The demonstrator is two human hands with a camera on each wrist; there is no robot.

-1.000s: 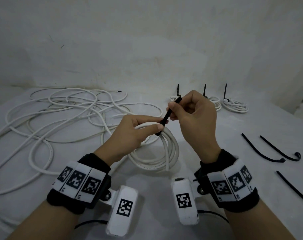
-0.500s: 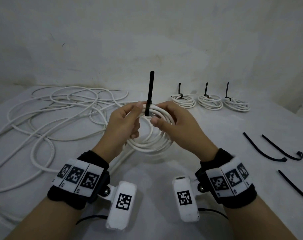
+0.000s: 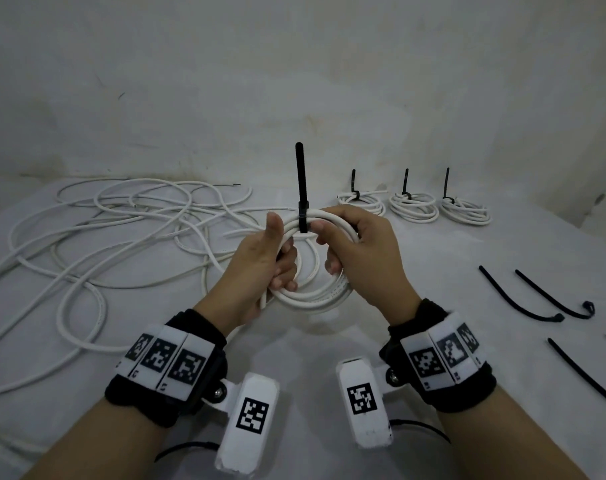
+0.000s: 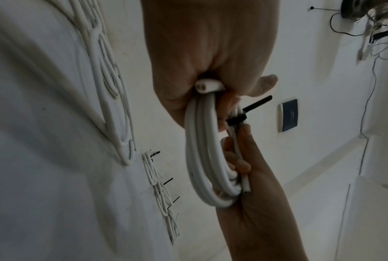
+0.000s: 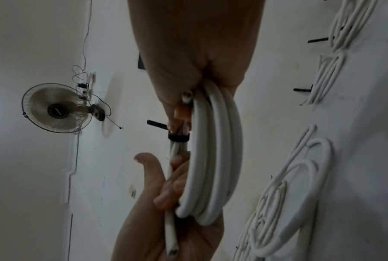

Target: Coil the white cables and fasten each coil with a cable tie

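Note:
I hold a white cable coil (image 3: 315,296) upright above the table, one hand on each side. My left hand (image 3: 277,258) grips its left side, thumb raised beside the top. My right hand (image 3: 336,247) curls round the top right strands. A black cable tie (image 3: 300,188) is looped round the top of the coil, its tail pointing straight up. In the left wrist view the cable tie (image 4: 237,120) wraps the strands of the coil (image 4: 201,159) between both hands. In the right wrist view the coil (image 5: 213,159) and the cable tie (image 5: 178,137) show the same.
Three tied coils (image 3: 414,206) lie in a row at the back right. Loose white cables (image 3: 121,237) sprawl over the left of the table (image 3: 433,271). Several loose black cable ties (image 3: 523,299) lie at the right edge. A wall fan (image 5: 56,107) is behind.
The coil has been lifted upright from the table. My right hand has left the tie's tail and now grips the coil; the tie's tail now stands straight up.

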